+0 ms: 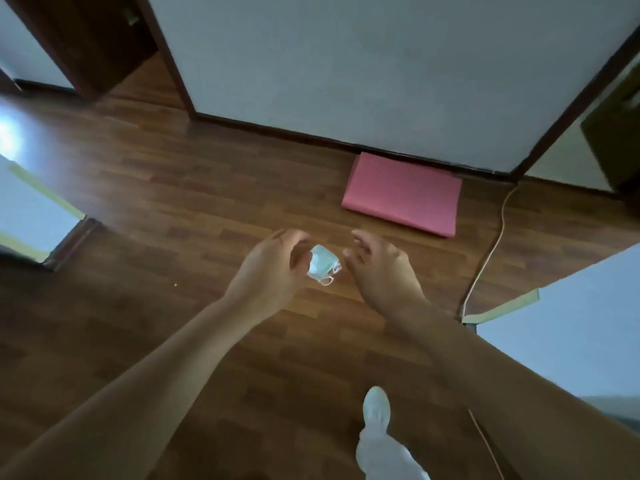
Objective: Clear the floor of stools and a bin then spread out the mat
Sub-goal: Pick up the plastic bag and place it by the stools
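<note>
A pink mat [401,194] lies folded flat on the wooden floor against the skirting of the white back wall. My left hand [273,268] and my right hand [381,271] are stretched out in front of me, short of the mat, fingers curled and apart. Between them shows a small crumpled pale blue face mask [323,265] with its ear loops. It looks to lie on the floor, its edge by my left thumb. No stool or bin is in view.
A pale cable [491,244] runs across the floor right of the mat towards me. White panels with yellow-green tape stand at the left [31,209] and right [571,306]. A dark doorway [114,46] opens at the back left. My white-socked foot [376,408] is below.
</note>
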The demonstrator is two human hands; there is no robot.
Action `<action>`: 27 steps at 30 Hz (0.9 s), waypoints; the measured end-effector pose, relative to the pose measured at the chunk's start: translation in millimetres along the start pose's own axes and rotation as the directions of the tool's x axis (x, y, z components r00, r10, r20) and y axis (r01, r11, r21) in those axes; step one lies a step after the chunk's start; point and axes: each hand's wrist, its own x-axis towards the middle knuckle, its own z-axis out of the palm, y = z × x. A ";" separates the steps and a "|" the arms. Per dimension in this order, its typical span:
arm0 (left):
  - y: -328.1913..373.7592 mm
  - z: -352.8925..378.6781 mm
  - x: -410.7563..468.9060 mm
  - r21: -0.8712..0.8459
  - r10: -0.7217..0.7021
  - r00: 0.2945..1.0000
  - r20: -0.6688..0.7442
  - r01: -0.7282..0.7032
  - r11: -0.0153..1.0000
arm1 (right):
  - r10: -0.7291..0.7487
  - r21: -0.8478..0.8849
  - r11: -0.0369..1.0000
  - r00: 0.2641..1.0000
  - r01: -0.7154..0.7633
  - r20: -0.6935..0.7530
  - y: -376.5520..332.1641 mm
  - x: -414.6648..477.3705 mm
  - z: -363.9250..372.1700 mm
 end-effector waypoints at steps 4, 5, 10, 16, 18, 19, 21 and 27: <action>-21.7 40.5 69.9 -0.029 -0.099 0.995 -0.029 0.098 0.995 | 0.009 -0.015 1.000 0.994 -0.007 0.108 34.2 83.8 13.1; -29.0 51.2 90.8 -0.044 -0.133 0.991 -0.033 0.131 0.990 | 0.020 -0.023 1.000 0.990 -0.017 0.137 43.8 107.3 18.5; -67.6 87.9 160.3 -0.055 -0.189 0.981 -0.036 0.186 0.981 | 0.054 -0.061 0.997 0.977 -0.042 0.205 79.4 184.9 44.3; -155.2 185.0 234.5 -0.062 -0.295 0.956 -0.002 0.294 0.954 | 0.088 -0.073 0.995 0.965 -0.072 0.248 159.2 286.8 124.7; -193.9 233.7 255.8 -0.056 -0.326 0.945 0.009 0.326 0.944 | 0.100 -0.102 0.992 0.958 -0.075 0.267 200.2 321.4 165.9; -213.9 261.7 265.6 -0.053 -0.341 0.940 0.011 0.341 0.939 | 0.099 -0.127 0.990 0.956 -0.066 0.277 224.0 338.7 187.7; -252.5 318.8 279.0 -0.041 -0.396 0.918 0.021 0.397 0.917 | 0.098 -0.176 0.983 0.949 -0.046 0.299 273.0 367.0 233.1; -367.2 494.0 300.9 -0.105 -0.644 0.765 0.031 0.643 0.759 | 0.089 -0.302 0.953 0.932 0.023 0.352 420.1 431.9 366.2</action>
